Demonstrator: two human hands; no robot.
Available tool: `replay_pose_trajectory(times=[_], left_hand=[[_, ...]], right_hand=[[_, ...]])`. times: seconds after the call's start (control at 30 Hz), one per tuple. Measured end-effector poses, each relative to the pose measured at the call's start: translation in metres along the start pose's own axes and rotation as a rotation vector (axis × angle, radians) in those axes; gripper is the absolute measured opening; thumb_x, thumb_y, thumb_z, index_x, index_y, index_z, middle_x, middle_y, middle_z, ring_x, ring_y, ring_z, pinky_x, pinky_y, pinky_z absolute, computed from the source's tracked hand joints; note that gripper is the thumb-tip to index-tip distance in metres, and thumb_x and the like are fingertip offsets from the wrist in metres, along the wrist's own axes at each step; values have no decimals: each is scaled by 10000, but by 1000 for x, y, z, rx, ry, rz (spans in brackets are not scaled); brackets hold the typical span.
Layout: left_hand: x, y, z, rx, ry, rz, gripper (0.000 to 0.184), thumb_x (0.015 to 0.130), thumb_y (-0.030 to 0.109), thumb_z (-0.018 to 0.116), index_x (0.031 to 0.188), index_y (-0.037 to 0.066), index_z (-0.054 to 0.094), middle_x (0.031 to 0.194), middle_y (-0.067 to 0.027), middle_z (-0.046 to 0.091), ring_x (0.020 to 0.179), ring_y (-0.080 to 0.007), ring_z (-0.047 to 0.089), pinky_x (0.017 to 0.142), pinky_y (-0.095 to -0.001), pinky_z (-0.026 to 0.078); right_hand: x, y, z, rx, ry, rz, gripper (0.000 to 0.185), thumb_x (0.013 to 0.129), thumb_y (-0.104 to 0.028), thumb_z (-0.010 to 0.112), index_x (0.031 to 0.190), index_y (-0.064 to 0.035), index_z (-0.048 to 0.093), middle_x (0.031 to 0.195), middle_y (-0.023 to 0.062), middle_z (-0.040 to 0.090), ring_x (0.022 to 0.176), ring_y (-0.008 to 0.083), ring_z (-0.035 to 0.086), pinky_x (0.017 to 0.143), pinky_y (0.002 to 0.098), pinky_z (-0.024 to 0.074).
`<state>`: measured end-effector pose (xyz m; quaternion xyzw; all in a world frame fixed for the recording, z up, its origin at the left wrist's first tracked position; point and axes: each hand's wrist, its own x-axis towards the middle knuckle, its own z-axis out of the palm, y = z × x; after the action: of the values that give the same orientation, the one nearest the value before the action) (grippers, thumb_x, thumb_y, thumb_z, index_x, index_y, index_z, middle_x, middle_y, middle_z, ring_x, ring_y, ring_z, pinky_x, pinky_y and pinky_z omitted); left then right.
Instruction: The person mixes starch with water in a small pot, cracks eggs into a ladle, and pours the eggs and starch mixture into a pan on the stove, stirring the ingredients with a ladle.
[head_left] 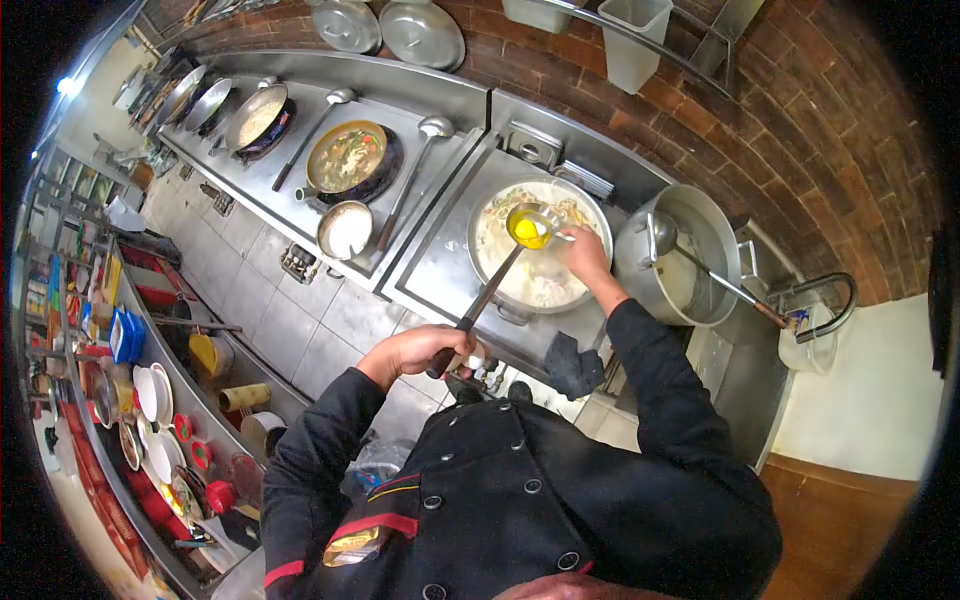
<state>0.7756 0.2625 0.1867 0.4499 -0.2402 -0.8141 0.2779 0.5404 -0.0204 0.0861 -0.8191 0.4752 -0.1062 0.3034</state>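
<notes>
My left hand [425, 350] is closed around the dark handle of a ladle [487, 292]. A pale, rounded thing shows just below those fingers; I cannot tell whether the hand holds it too. The ladle's bowl is over a wide pot [482, 262] of creamy, chunky food. Yellow liquid [527, 230], with a whitish patch, lies in the bowl. At the bowl's right rim, my right hand [588, 255] has its fingers closed around something small and shiny, mostly hidden.
A tall pot [722, 280] with another ladle [715, 275] stands right of the wide pot. Leftward are a wok of soup [347, 158], a small pan of white liquid [347, 230] and further pans. A dark cloth [573, 366] lies at the stove's front edge.
</notes>
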Motion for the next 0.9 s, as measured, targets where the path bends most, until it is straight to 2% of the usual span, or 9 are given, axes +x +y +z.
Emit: replay_pose_trajectory(times=[0.17, 0.3, 0.37, 0.43, 0.5, 0.57, 0.7, 0.77, 0.9], left_hand=[[-2, -2, 2, 54, 24, 2, 380, 864, 232, 553, 1128, -24, 649, 1134, -136, 679, 808, -181, 699, 532, -272, 499], [-3, -8, 5, 66, 84, -9, 424, 844, 204, 534, 1156, -64, 637, 1129, -164, 671, 813, -185, 700, 509, -267, 502], [0, -13, 3, 63, 73, 16, 415, 836, 197, 538, 1143, -66, 636, 1159, -171, 659, 814, -190, 701, 507, -268, 503], [1, -18, 0, 57, 64, 33, 407, 828, 189, 542, 1130, -67, 635, 1188, -177, 647, 814, -195, 702, 504, -270, 504], [2, -18, 1, 58, 8, 35, 233, 869, 261, 565, 961, 66, 655, 1262, -94, 653, 843, -198, 697, 547, -270, 489], [3, -20, 2, 65, 10, 36, 219, 864, 258, 566, 934, 66, 646, 1264, -97, 652, 837, -194, 694, 540, -270, 490], [0, -20, 12, 72, 36, 43, 191, 855, 249, 564, 868, 65, 617, 1261, -112, 651, 830, -188, 692, 520, -266, 491], [-4, -15, 18, 74, 40, 14, 192, 853, 248, 564, 875, 65, 619, 1261, -118, 651, 828, -186, 693, 518, -264, 491], [-4, -17, 23, 88, 52, 5, 192, 856, 253, 563, 889, 71, 615, 1256, -131, 652, 824, -187, 696, 513, -257, 488]], right_hand=[[-8, -5, 6, 23, 229, -136, 270, 826, -20, 592, 1070, -23, 708, 1104, 225, 675, 997, 384, 658, 883, 404, 510], [3, 20, 24, 19, 41, -198, 258, 836, -22, 580, 1060, -20, 710, 1081, 222, 683, 985, 378, 661, 874, 403, 510], [-1, 15, 24, 38, 327, -164, 254, 845, -25, 568, 1053, -21, 713, 1042, 216, 694, 979, 366, 665, 867, 405, 511], [-4, 10, 20, 72, 204, -111, 251, 851, -27, 561, 1049, -23, 716, 1025, 212, 699, 975, 361, 667, 866, 406, 512], [-2, 16, 21, 104, 87, -60, 250, 858, -28, 554, 1045, -25, 719, 1008, 208, 704, 971, 356, 670, 866, 407, 514], [-4, 17, 24, 82, 33, -77, 247, 871, -47, 555, 1052, -33, 723, 1006, 200, 708, 958, 356, 673, 864, 406, 518], [-8, 15, 23, 110, 221, -50, 245, 881, -64, 555, 1053, -39, 726, 1006, 190, 712, 953, 363, 675, 865, 409, 521], [-9, 15, 19, 217, -56, 17, 254, 881, -78, 558, 1061, -53, 735, 1008, 187, 718, 958, 346, 683, 862, 401, 523], [-12, 12, 17, 36, 149, 10, 265, 873, -75, 559, 1062, -63, 746, 1012, 186, 723, 965, 318, 691, 860, 387, 523]])
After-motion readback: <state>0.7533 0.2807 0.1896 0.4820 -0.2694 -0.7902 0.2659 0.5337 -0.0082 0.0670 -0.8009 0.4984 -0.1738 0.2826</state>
